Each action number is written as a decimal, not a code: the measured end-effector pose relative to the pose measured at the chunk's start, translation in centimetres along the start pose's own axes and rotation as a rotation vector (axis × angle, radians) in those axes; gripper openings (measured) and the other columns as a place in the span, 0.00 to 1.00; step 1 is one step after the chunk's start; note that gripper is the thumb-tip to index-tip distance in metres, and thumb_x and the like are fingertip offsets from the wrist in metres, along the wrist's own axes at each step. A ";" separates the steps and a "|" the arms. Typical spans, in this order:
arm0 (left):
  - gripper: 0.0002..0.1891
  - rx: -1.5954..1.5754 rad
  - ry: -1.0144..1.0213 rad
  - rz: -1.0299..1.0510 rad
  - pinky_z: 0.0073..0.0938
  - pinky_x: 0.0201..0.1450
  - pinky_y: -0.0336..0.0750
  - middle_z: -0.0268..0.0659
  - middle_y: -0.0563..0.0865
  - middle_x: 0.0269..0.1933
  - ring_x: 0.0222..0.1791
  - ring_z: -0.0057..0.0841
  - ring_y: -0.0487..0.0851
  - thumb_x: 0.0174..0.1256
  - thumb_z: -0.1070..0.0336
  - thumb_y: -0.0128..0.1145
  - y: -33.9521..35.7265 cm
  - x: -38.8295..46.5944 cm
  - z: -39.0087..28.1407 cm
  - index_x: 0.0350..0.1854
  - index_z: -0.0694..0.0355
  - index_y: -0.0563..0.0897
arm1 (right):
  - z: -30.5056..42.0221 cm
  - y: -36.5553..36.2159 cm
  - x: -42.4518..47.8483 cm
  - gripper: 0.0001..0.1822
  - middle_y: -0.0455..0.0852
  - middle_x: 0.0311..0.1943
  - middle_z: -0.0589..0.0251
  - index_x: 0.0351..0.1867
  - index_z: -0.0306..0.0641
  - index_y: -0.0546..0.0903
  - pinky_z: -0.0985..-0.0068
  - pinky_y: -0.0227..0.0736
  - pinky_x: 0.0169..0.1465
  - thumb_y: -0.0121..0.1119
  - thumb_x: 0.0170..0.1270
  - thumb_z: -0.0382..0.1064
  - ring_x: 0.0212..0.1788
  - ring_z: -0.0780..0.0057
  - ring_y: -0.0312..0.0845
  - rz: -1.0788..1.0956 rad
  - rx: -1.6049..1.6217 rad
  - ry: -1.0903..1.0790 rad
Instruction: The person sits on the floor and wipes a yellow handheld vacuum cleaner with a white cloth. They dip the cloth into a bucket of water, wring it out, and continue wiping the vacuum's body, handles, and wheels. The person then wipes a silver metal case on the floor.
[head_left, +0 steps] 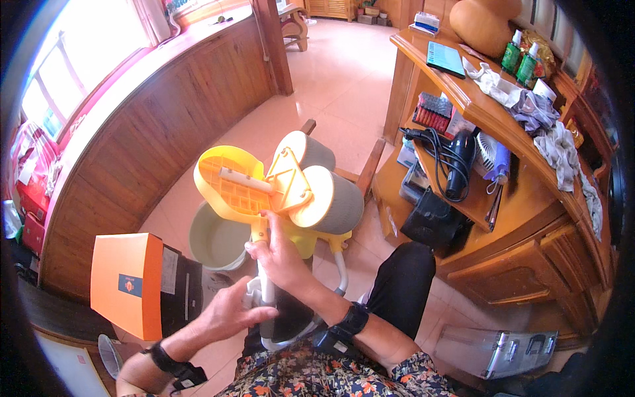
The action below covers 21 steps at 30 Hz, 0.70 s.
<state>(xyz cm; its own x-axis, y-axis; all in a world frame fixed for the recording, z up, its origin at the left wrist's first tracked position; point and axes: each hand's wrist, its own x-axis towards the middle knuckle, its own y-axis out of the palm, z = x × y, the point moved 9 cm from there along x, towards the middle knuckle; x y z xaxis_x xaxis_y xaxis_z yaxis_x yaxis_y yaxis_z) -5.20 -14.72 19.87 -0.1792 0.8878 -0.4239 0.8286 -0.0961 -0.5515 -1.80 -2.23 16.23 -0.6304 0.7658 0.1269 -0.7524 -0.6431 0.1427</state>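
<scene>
A yellow plastic and white tube frame stands before me, its ribbed plastic underside facing up; it looks like a child's ride-on. Two wide grey wheels or rollers with cream end faces sit at its far side. My right hand grips the yellow joint at the top of a white tube. Lower on that tube, my left hand has its thumb across a grey sleeve. A crumpled-looking white piece, cloth or clamp, shows at its fingers, partly hidden.
A pale green bucket and an orange box are at left. On the right, a wooden cabinet holds a hair dryer, cloths and bottles. A clear case lies by its base. Wooden panelling curves along the left.
</scene>
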 end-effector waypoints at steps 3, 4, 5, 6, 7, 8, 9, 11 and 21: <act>0.22 0.053 0.130 -0.119 0.36 0.45 0.79 0.52 0.86 0.38 0.41 0.42 0.87 0.58 0.59 0.69 0.3 -0.2 -1.6 0.48 0.68 0.76 | 0.0 0.6 0.5 0.33 0.82 0.29 0.40 0.66 0.33 0.58 0.57 0.74 0.40 0.59 0.65 0.40 0.35 0.45 0.83 0.047 -0.032 0.032; 0.20 0.056 0.165 -0.130 0.36 0.45 0.79 0.52 0.86 0.38 0.41 0.42 0.87 0.58 0.61 0.68 0.4 -0.1 -1.5 0.47 0.67 0.77 | -0.1 0.4 0.5 0.33 0.83 0.30 0.39 0.67 0.31 0.58 0.57 0.75 0.42 0.57 0.66 0.42 0.37 0.45 0.83 0.048 -0.091 0.042; 0.19 0.058 0.200 -0.141 0.36 0.45 0.79 0.51 0.86 0.38 0.41 0.42 0.87 0.58 0.63 0.67 0.4 0.0 -1.6 0.47 0.67 0.77 | 0.2 0.0 0.2 0.31 0.81 0.29 0.47 0.68 0.32 0.59 0.63 0.75 0.40 0.56 0.68 0.40 0.34 0.56 0.81 0.058 -0.114 0.027; 0.16 0.033 0.115 -0.138 0.37 0.44 0.79 0.50 0.86 0.38 0.39 0.42 0.86 0.58 0.66 0.65 0.2 -0.1 -0.8 0.46 0.66 0.77 | 0.8 0.0 -0.5 0.30 0.80 0.29 0.55 0.68 0.32 0.60 0.70 0.75 0.37 0.55 0.69 0.39 0.31 0.67 0.79 0.082 -0.131 0.015; 0.16 0.019 0.139 -0.150 0.36 0.44 0.79 0.50 0.86 0.38 0.39 0.41 0.86 0.58 0.66 0.65 0.0 0.1 -0.6 0.46 0.66 0.77 | 1.6 -0.7 -1.2 0.29 0.79 0.28 0.62 0.69 0.33 0.60 0.76 0.75 0.35 0.55 0.71 0.38 0.29 0.78 0.77 0.091 -0.159 0.001; 0.16 0.005 0.163 -0.161 0.36 0.43 0.79 0.50 0.85 0.37 0.38 0.41 0.86 0.58 0.65 0.64 -0.2 0.2 -0.2 0.46 0.66 0.77 | 1.8 -1.7 -2.3 0.23 0.82 0.28 0.61 0.64 0.33 0.70 0.76 0.75 0.34 0.54 0.71 0.39 0.28 0.77 0.80 0.107 -0.200 0.007; 0.16 -0.005 0.174 -0.183 0.36 0.43 0.79 0.49 0.85 0.37 0.37 0.41 0.86 0.59 0.65 0.64 -0.6 0.0 0.3 0.46 0.66 0.77 | 2.9 -3.3 -3.2 0.18 0.84 0.32 0.55 0.57 0.34 0.75 0.69 0.76 0.38 0.55 0.70 0.40 0.34 0.65 0.82 0.059 -0.325 -0.095; 0.16 -0.015 0.180 -0.189 0.35 0.42 0.78 0.48 0.85 0.36 0.37 0.39 0.85 0.59 0.65 0.64 -0.9 -0.4 1.1 0.46 0.66 0.77 | 4.2 -7.2 -5.0 0.08 0.87 0.35 0.52 0.40 0.36 0.83 0.63 0.78 0.41 0.57 0.68 0.37 0.38 0.55 0.85 -0.142 -0.500 -0.160; 0.15 -0.055 0.279 -0.148 0.35 0.41 0.79 0.47 0.84 0.38 0.37 0.37 0.85 0.61 0.64 0.62 -0.4 0.6 1.6 0.46 0.66 0.77 | -13.2 -12.1 -11.0 0.14 0.72 0.18 0.70 0.47 0.33 0.75 0.75 0.67 0.23 0.58 0.68 0.41 0.16 0.75 0.68 -0.280 0.470 0.689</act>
<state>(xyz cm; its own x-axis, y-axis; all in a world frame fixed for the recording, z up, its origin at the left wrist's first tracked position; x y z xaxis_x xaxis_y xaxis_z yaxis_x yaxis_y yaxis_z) -6.44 -14.87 18.70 -0.1535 0.9803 -0.1246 0.8334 0.0607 -0.5493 11.76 -2.78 0.18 -0.5239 0.6308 -0.5724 -0.8359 -0.2512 0.4881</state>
